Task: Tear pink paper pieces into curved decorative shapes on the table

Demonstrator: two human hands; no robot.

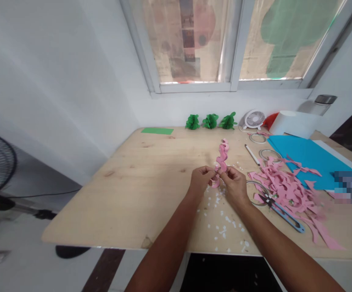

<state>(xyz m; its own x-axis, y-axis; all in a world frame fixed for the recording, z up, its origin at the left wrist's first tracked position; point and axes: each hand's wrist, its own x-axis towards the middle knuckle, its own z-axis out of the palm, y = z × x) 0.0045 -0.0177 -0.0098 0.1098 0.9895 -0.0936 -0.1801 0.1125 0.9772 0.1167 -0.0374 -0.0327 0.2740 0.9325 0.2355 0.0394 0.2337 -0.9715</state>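
A wavy pink paper strip [222, 156] rises between my two hands over the middle of the table. My left hand [200, 178] pinches its lower part from the left. From the right, my right hand [235, 182] pinches the same piece, its fingertips close to those of the left. A curl of the pink paper hangs below the fingers. The exact grip points are partly hidden by the fingers. Small white paper bits [223, 232] lie scattered on the wood under my hands and forearms.
Pink paper scraps [288, 182], a blue-handled cutter [288, 217], tape rolls [270, 155] and a white pen [252, 155] lie right. Blue sheets [306, 156] lie beyond. Green paper figures [210, 121] and a small white fan [254, 119] line the wall; a green strip [156, 131] lies far left.
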